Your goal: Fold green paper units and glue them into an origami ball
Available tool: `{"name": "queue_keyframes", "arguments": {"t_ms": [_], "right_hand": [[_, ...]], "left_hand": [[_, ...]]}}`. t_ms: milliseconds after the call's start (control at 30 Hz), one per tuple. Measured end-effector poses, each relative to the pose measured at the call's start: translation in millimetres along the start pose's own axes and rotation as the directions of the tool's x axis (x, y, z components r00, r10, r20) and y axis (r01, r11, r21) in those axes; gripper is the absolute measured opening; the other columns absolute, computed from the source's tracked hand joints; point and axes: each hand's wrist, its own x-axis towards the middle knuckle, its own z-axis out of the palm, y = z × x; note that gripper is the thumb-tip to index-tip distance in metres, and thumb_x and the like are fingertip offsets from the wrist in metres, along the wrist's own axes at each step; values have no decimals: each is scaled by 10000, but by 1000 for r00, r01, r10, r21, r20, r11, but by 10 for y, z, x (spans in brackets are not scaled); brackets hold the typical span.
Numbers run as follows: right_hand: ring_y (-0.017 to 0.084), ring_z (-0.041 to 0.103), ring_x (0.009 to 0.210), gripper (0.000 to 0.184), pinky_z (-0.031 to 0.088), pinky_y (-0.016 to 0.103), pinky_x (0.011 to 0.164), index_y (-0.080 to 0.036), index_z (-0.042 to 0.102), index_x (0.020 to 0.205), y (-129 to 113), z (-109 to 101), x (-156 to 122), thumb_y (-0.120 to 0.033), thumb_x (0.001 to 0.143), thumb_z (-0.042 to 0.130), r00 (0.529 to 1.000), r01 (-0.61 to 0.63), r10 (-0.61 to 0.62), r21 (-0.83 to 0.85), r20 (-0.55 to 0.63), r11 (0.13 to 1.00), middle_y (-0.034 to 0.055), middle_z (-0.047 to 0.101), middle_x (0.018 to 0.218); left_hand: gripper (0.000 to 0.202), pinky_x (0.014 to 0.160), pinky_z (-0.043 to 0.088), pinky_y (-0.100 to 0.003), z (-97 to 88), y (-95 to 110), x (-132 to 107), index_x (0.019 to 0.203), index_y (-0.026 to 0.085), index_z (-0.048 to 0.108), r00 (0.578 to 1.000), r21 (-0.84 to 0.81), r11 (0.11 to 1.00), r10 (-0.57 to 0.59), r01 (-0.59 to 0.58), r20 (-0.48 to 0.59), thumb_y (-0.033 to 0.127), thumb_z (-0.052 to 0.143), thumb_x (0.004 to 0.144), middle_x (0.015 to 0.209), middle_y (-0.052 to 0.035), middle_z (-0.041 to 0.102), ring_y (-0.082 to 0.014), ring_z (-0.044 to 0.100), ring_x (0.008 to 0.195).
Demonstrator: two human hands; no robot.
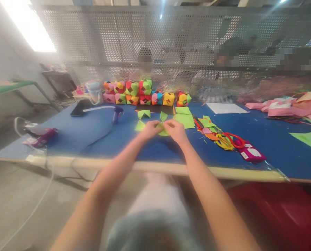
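- We hold a small green paper piece [164, 132] just above the blue tabletop [204, 153], toward the front and in the middle, between our two hands.
- With our left hand [153, 129] we pinch its left side, thumb and fingers pressed together; the fingertips are too blurred for us to tell exactly how they lie.
- With our right hand [175, 129] we pinch its right side, the fingers bent inward, near those of the left.
- Around our hands we have more green paper: a folded piece [144, 113] beyond the left hand, a flat piece [140, 126] beside it, and green sheets [186, 121] next to the right.
- Farther right we see coloured scraps [210, 127], a yellow loop [224, 143], a red loop [239, 140] and a magenta box [251, 152].
- To our left lies a purple glue gun [117, 113], its cord trailing toward us, and a dark flat object [78, 108].
- At the back we have folded paper balls [145, 85] in a row, four stacks two high and three singles, beside a pale cup [94, 91].
- Behind them stands a perforated metal screen [118, 38], with people blurred beyond it.
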Motion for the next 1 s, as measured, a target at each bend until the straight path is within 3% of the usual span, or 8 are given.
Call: {"name": "queue_keyframes", "arguments": {"t_ms": [467, 667, 1000], "right_hand": [[165, 556, 699, 142, 450, 303, 718, -199, 596, 645, 23, -8, -10, -271, 755, 541, 997, 79, -80, -108, -11, 991, 23, 598, 707], [173, 556, 748, 150, 446, 300, 742, -201, 604, 700, 26, -9, -9, -314, 777, 542, 994, 104, -106, -125, -3, 987, 32, 602, 751], [166, 565, 707, 228, 443, 307, 714, -189, 564, 718, 8, 6, 29, -387, 810, 497, 1000, -14, 14, -72, -13, 997, 24, 618, 725]], "left_hand": [[83, 540, 443, -229, 34, 47, -27, 691, 123, 577, 993, -33, 997, -59, 63, 101, 175, 617, 640, 615, 20, 512, -85, 484, 553], [97, 506, 379, -178, 11, 41, 1, 624, 124, 560, 999, -27, 999, -43, 43, 4, 172, 641, 602, 572, 42, 499, -66, 459, 541], [129, 553, 503, -252, -6, -13, 61, 743, 130, 594, 987, -117, 991, -77, 61, -138, 206, 626, 642, 667, 1, 592, -107, 561, 571]]}}
